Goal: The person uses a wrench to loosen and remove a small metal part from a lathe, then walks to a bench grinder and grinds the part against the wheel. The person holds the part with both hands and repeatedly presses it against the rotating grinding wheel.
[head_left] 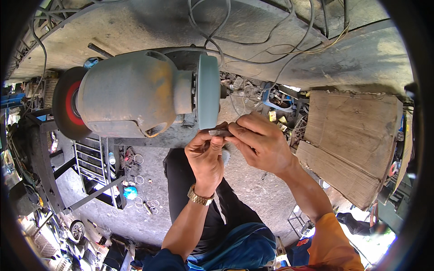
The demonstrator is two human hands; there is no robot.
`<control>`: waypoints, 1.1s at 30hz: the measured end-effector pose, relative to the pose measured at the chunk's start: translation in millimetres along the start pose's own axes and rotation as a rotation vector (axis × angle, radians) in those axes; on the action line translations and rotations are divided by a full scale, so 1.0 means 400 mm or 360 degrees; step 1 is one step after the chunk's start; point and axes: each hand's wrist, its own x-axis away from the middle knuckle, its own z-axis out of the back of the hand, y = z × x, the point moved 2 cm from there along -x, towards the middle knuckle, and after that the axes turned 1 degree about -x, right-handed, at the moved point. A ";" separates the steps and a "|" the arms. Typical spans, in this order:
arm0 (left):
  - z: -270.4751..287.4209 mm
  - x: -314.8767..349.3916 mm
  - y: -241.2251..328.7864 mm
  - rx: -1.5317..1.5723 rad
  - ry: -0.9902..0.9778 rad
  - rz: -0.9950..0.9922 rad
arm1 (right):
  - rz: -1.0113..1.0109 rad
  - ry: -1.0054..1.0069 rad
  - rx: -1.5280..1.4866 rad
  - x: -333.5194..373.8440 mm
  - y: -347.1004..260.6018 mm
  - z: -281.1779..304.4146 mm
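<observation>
A grey bench grinder (131, 92) fills the upper left, with a grey-green wheel (208, 92) on its right end and a dark wheel with a red hub (68, 108) on its left. My left hand (205, 156) and my right hand (260, 140) together hold a small flat metal piece (220, 133) just below the grey-green wheel's rim, its tip touching or almost touching the wheel. A gold wristwatch (200, 198) sits on my left wrist. The fingers hide most of the metal piece.
A stack of brown cardboard (352, 140) lies at right. Cables (271, 40) hang over the concrete wall behind the grinder. A metal frame stand (92, 158) and several metal rings (144, 203) lie on the concrete floor at left. Scrap parts (280, 113) pile beyond my hands.
</observation>
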 end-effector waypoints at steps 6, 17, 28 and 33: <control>-0.002 -0.001 -0.004 -0.0017 0.0017 0.0044 | -0.0001 0.0030 -0.0009 -0.001 0.006 -0.004; 0.003 -0.006 -0.006 0.0008 -0.0013 0.0041 | 0.0056 0.0039 0.0023 -0.005 0.007 -0.005; -0.013 -0.011 -0.009 0.0005 -0.0011 0.0038 | 0.0069 0.0080 0.0012 -0.005 0.017 -0.005; -0.018 -0.013 -0.009 0.0000 -0.0002 0.0029 | 0.0045 0.0052 0.0018 -0.002 0.018 -0.002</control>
